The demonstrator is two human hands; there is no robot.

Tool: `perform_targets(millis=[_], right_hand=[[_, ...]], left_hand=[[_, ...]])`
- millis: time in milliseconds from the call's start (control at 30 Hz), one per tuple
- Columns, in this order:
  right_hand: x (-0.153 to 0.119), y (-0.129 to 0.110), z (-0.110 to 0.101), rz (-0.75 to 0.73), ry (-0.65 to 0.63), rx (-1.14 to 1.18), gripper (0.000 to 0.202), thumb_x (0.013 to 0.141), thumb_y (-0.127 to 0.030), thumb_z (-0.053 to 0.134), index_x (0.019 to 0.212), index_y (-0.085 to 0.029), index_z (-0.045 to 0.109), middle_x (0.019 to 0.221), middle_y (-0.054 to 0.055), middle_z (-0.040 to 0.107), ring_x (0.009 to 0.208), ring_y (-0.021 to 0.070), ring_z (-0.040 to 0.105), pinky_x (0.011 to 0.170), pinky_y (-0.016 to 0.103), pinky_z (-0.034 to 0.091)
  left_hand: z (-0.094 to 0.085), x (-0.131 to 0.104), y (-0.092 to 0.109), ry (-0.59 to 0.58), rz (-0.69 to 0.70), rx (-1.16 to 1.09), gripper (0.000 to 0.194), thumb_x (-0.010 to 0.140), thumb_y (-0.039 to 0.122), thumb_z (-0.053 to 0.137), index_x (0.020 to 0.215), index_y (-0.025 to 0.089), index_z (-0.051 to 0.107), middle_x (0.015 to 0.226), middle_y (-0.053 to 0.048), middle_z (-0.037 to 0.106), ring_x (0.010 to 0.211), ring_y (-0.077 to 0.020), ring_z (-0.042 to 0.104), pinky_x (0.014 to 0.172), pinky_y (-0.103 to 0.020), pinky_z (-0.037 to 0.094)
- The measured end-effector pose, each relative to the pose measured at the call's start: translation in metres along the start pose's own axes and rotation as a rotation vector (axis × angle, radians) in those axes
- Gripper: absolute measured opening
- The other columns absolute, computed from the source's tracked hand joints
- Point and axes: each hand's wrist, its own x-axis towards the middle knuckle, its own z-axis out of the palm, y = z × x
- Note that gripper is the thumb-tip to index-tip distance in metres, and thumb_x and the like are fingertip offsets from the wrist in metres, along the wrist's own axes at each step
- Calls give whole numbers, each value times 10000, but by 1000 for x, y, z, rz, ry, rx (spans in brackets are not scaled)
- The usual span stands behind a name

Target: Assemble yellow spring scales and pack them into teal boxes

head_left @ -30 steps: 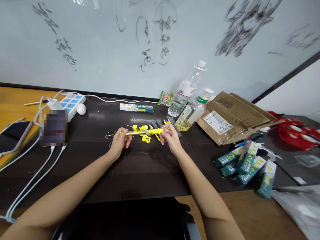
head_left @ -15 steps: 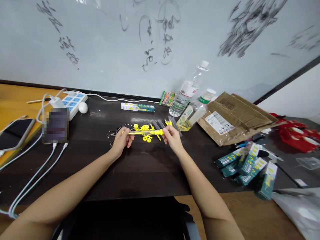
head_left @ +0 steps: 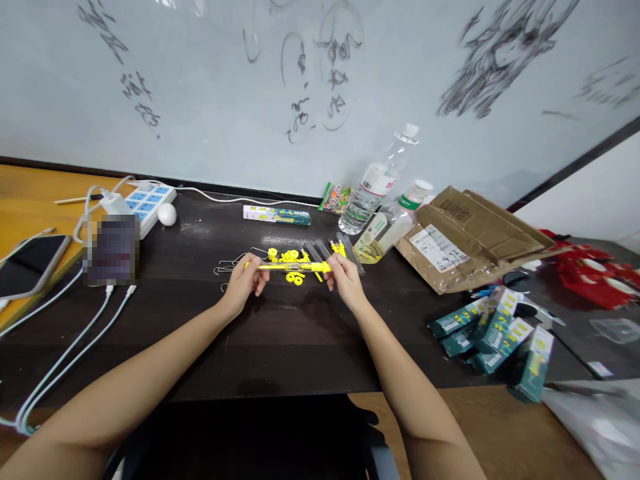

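Note:
A slim yellow and clear rod-like tool (head_left: 293, 267) is held level above the dark table (head_left: 300, 360). My left hand (head_left: 243, 281) pinches its left end, and my right hand (head_left: 344, 275) grips the yellow right end. Behind and partly below the tool lie several small yellow parts (head_left: 289, 256). Bent metal wire hooks (head_left: 229, 267) rest just left of them, near my left fingers. Clear plastic tubes (head_left: 316, 250) lie beyond my right fingers.
A long box (head_left: 277, 215) lies at the back, beside a snack packet (head_left: 335, 198). Two bottles (head_left: 367, 193) (head_left: 393, 223), a cardboard parcel (head_left: 470, 233) and several green boxes (head_left: 495, 327) occupy the right. A power strip (head_left: 149, 203) and phones (head_left: 36, 263) are left.
The view has shifted very slightly. Both hands keep hold of the yellow tool in nearly the same position.

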Motion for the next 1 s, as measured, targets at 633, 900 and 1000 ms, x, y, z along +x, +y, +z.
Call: perform_targets(millis=[633, 900, 1000], right_hand=[[-2, -4, 1, -14, 8, -73, 463, 886, -566, 445, 607, -197, 434, 511, -38, 479, 360, 61, 397, 359, 202, 299], [-2, -2, 1, -21, -41, 56, 239, 863, -434, 509, 789, -214, 450, 594, -66, 526, 390, 56, 420, 366, 175, 353], [-3, -3, 3, -71, -43, 131, 201, 825, -359, 547, 948, -232, 451, 658, -66, 567, 433, 71, 466, 395, 187, 411]], left_hand=[[0, 0, 0, 0, -6, -19, 298, 847, 454, 524, 773, 198, 392, 590, 51, 568, 355, -46, 411, 331, -147, 284], [-2, 2, -3, 14, -12, -22, 297, 849, 453, 521, 776, 198, 387, 586, 55, 571, 348, -44, 406, 327, -145, 280], [-1, 3, -2, 25, -18, -37, 275, 854, 433, 510, 779, 198, 388, 584, 56, 567, 348, -43, 406, 329, -143, 279]])
